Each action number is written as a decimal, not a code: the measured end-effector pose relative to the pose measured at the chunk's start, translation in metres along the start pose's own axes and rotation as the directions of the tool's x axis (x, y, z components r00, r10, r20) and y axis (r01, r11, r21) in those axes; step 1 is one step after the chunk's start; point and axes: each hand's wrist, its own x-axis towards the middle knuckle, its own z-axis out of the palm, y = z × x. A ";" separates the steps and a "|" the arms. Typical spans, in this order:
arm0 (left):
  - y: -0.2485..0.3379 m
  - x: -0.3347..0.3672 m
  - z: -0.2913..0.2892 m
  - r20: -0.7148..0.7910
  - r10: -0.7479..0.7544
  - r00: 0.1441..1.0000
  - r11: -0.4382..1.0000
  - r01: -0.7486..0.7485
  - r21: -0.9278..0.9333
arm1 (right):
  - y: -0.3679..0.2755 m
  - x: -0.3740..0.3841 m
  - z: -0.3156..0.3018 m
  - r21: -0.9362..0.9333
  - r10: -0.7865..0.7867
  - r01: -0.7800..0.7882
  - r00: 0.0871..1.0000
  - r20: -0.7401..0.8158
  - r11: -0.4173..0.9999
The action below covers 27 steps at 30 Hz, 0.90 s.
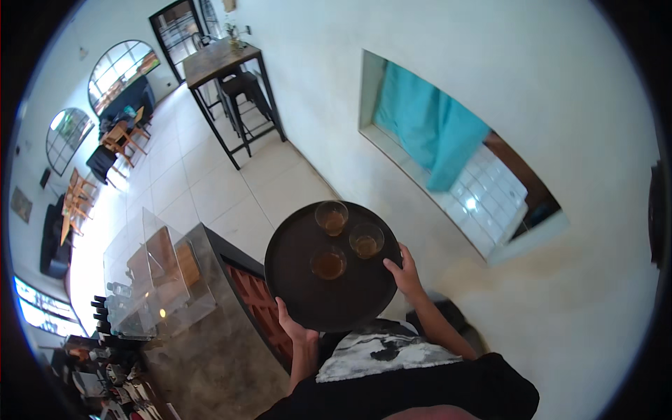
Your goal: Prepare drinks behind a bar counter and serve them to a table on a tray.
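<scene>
A round, dark brown serving tray (pixel 343 301) is held level in front of my body. My left hand (pixel 294 325) grips its near left rim, thumb on top and the other fingers hidden underneath. On the right rim, my right hand (pixel 404 271) holds on with its thumb over the edge. Three clear glasses with some amber-brown liquid stand upright on the tray: one glass (pixel 332 218) at the far side, a second glass (pixel 366 241) to the right, and a third glass (pixel 329 263) nearer the middle.
A counter (pixel 210 364) with a clear acrylic guard (pixel 157 273) runs along my left. To the right, a white wall has an opening with a turquoise curtain (pixel 427 119). Ahead stands a high table (pixel 220 61) with black stools (pixel 245 87); wooden chairs (pixel 122 140) are farther left.
</scene>
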 end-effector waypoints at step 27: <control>0.147 0.535 0.203 -0.108 0.427 0.898 0.892 -0.438 -0.109 | -0.073 0.640 0.310 -0.116 -0.070 0.149 0.860 0.505 0.982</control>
